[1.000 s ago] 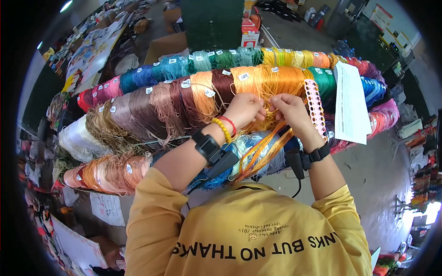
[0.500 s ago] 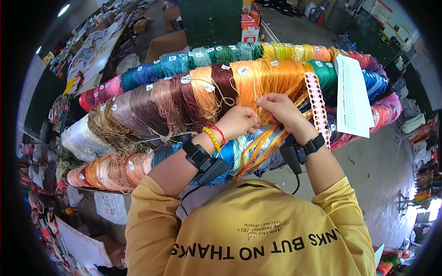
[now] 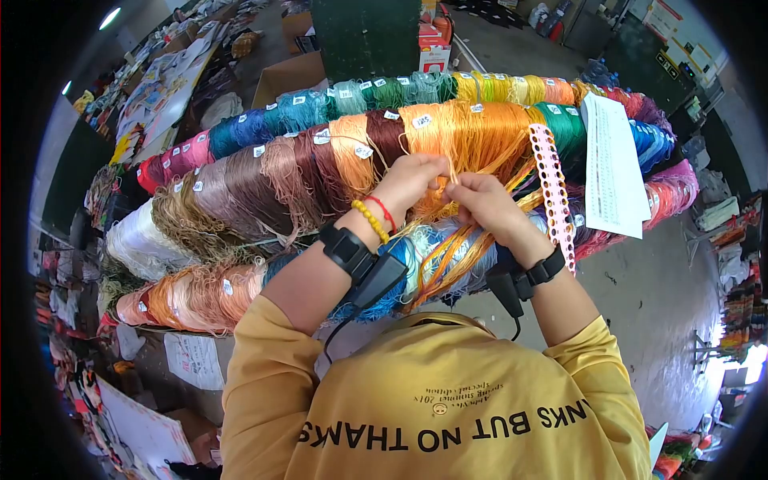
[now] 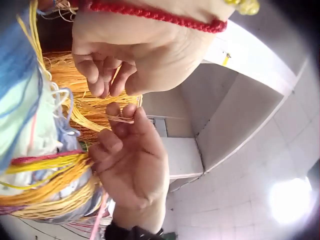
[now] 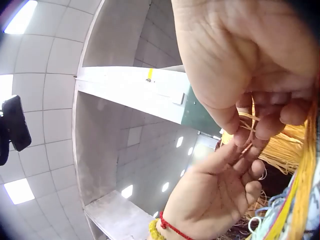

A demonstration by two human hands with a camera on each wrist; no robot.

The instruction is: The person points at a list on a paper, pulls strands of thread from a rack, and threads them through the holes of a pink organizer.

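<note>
In the head view my left hand (image 3: 412, 182) and right hand (image 3: 486, 210) meet close together in front of a bundle of orange thread (image 3: 496, 132). A few pale orange strands (image 3: 453, 172) run between the fingertips of both hands. The right wrist view shows a small loop of this thread (image 5: 248, 120) at the right thumb and fingers, pinched there. From the left wrist, strands (image 4: 117, 75) pass at the left thumb and fingers, which pinch them. Loose orange and yellow hanks (image 3: 448, 272) hang over the front row below the hands.
Rows of labelled thread bundles in many colours, such as the brown bundle (image 3: 256, 192), stretch to both sides. Right of the orange bundle hang a pink strip with holes (image 3: 550, 188) and a printed paper sheet (image 3: 612, 172). A cardboard box (image 3: 290, 80) stands behind.
Over the last half second my left hand has moved up, away from the body, while the right has dropped slightly. Thread now stretches between them.
</note>
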